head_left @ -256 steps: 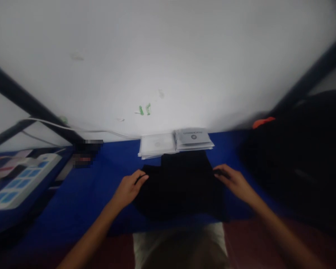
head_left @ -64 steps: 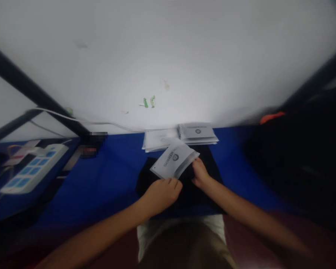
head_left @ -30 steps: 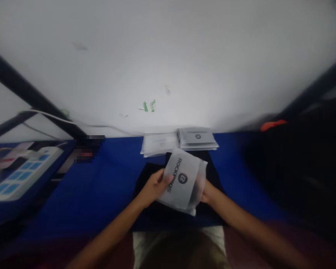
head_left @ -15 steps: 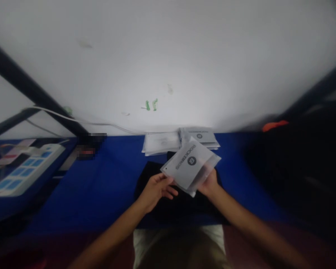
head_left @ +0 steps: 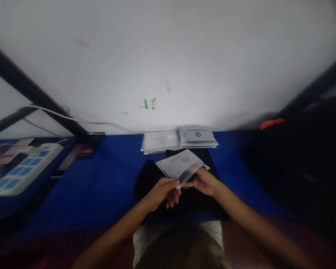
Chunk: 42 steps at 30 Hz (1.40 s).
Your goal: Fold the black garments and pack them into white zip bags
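A translucent plastic pouch (head_left: 176,163) with a round dark logo is held tilted above black cloth (head_left: 148,177) on the blue table. My left hand (head_left: 164,192) pinches the pouch's near corner between thumb and finger, its other fingers curled below. At the near right edge, my right hand (head_left: 203,181) grips the same pouch, with some fingers hidden under or behind the plastic. Behind them lie two piles of similar pouches side by side, the left pile (head_left: 161,142) paler and the right pile (head_left: 198,136) with its logo showing.
A white power strip (head_left: 26,168) with blue sockets lies at the left. A white cable (head_left: 100,122) runs along the wall (head_left: 168,56). Dark frame bars slope at both sides, and an orange item (head_left: 272,123) rests on a dark mass at the right.
The pouch has come lower and nearer and is tilted flatter. My left hand has shifted to its near corner, while my right hand has moved slightly left along the edge.
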Motion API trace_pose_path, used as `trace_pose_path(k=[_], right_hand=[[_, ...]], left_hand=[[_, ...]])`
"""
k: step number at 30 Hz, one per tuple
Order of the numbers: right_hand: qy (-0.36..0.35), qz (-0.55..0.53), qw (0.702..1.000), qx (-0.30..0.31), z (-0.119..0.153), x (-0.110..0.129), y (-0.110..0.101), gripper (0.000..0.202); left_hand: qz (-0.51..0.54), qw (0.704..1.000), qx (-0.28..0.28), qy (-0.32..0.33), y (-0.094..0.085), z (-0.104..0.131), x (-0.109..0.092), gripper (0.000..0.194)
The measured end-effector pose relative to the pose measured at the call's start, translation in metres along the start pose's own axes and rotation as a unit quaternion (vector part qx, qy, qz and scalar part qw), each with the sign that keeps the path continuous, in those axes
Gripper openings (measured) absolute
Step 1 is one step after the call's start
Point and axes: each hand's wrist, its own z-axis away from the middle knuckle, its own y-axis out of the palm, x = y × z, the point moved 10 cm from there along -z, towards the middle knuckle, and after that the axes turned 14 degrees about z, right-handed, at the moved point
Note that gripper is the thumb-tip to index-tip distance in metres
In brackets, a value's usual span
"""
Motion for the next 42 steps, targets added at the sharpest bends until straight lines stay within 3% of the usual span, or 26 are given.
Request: trace_pose_path(k=[3, 6, 11, 15, 18, 20, 22, 24, 26, 28, 32, 38, 42], right_hand=[[-0.028, -0.022, 0.998, -0.06, -0.003, 0.0, -0.005, 0.018], [-0.07, -0.059, 0.993, -0.08, -0.011, 0.002, 0.005, 0.013], [-0.06, -0.079, 0.995, -0.017, -0.013, -0.001, 0.031, 0.015], [-0.05, -0.07, 0.996, 0.033, 0.003, 0.003, 0.027, 0.012], [-0.049, -0.006, 0.998, 0.034, 0.022, 0.007, 0.011, 0.019], [-0.087, 0.131, 0.987, 0.005, 0.035, 0.017, 0.002, 0.027], [-0.177, 0.325, 0.928, -0.046, 0.052, 0.04, 0.002, 0.031], [-0.276, 0.501, 0.816, -0.078, 0.071, 0.06, 0.019, 0.03], [-0.338, 0.619, 0.706, -0.068, 0.082, 0.065, 0.043, 0.028], [-0.374, 0.67, 0.639, -0.055, 0.088, 0.064, 0.059, 0.025], [-0.42, 0.676, 0.602, -0.059, 0.092, 0.068, 0.068, 0.022], [-0.453, 0.731, 0.51, -0.019, 0.091, 0.071, 0.074, 0.026], [-0.444, 0.726, 0.524, -0.03, 0.082, 0.088, 0.055, 0.021]], left_hand=[[-0.005, 1.0, -0.013, 0.005, -0.001, 0.003, 0.002, 0.044], [-0.026, 0.999, -0.021, 0.006, 0.004, 0.005, 0.006, 0.045], [-0.061, 0.997, -0.049, 0.008, -0.002, 0.01, 0.004, 0.044], [-0.01, 0.997, -0.073, 0.029, -0.016, 0.014, -0.004, 0.042], [0.052, 0.996, -0.068, 0.036, -0.019, 0.016, -0.006, 0.043], [0.085, 0.994, -0.056, 0.029, -0.016, 0.015, -0.005, 0.042], [0.11, 0.993, -0.034, 0.016, -0.008, 0.014, -0.004, 0.039], [0.121, 0.993, -0.01, 0.005, 0.003, 0.012, -0.004, 0.037], [0.117, 0.993, 0.007, 0.0, 0.012, 0.01, -0.005, 0.036], [0.109, 0.994, 0.015, 0.003, 0.019, 0.009, -0.007, 0.038], [0.102, 0.994, 0.028, 0.021, 0.026, 0.007, -0.014, 0.043], [0.088, 0.994, 0.035, 0.059, 0.033, 0.008, -0.029, 0.045], [0.082, 0.991, 0.046, 0.091, 0.035, 0.011, -0.047, 0.044]])
